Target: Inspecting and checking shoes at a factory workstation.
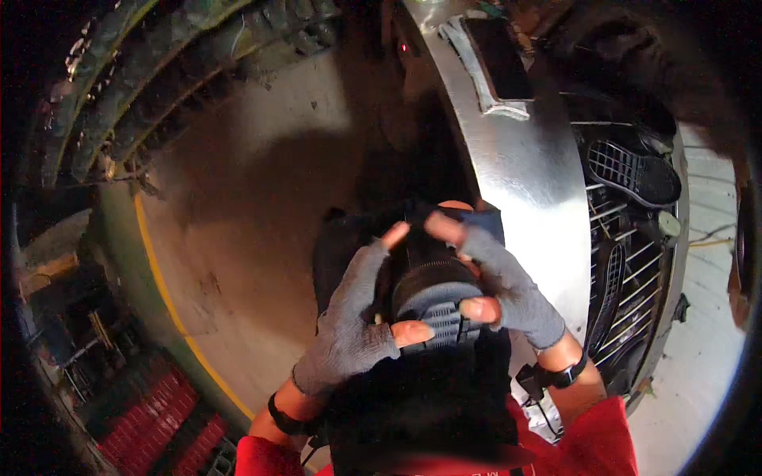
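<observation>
Between my hands, over my dark lap, is a black shoe [432, 295] with a ridged rim and a greyish treaded part. My left hand [357, 305], in a grey glove with bare fingertips, is closed along its left side, thumb on the treaded part. My right hand [508, 289], gloved the same way, closes on the right side with its thumb pressing near the other thumb. The far fingertips look slightly blurred. The shoe's far end is dark and hard to make out.
To my right runs a shiny metal bench edge [532, 206] with a dark flat panel on white cloth [496, 59]. Beyond it, black shoe soles [633, 170] lie on a wire rack. Racks of dark items [159, 71] stand far left, red crates [151, 412] near left.
</observation>
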A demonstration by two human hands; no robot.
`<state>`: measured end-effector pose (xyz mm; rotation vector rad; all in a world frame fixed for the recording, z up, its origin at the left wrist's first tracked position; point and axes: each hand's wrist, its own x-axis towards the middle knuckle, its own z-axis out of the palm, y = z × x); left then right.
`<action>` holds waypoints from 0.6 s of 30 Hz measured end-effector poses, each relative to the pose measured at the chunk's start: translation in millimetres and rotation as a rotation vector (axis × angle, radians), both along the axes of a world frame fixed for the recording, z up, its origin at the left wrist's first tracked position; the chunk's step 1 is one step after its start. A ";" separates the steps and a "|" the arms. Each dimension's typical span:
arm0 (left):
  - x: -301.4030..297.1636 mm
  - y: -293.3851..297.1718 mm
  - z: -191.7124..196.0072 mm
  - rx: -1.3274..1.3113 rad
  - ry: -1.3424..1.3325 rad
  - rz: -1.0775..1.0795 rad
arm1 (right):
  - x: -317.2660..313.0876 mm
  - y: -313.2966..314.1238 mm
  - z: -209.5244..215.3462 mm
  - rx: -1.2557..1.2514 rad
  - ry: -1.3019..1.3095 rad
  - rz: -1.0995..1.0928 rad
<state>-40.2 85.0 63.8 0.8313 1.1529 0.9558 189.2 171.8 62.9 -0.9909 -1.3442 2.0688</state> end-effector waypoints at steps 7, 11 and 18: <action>9.2 -45.9 39.7 0.414 0.167 -0.203 | 24.2 -62.1 71.5 0.731 -0.113 0.088; 19.7 -42.6 88.0 0.575 0.429 -0.382 | 69.3 -95.8 71.7 -0.037 0.176 -0.138; 129.5 -50.8 188.9 1.710 0.921 -1.154 | 155.7 -153.1 109.6 -0.166 0.125 -0.182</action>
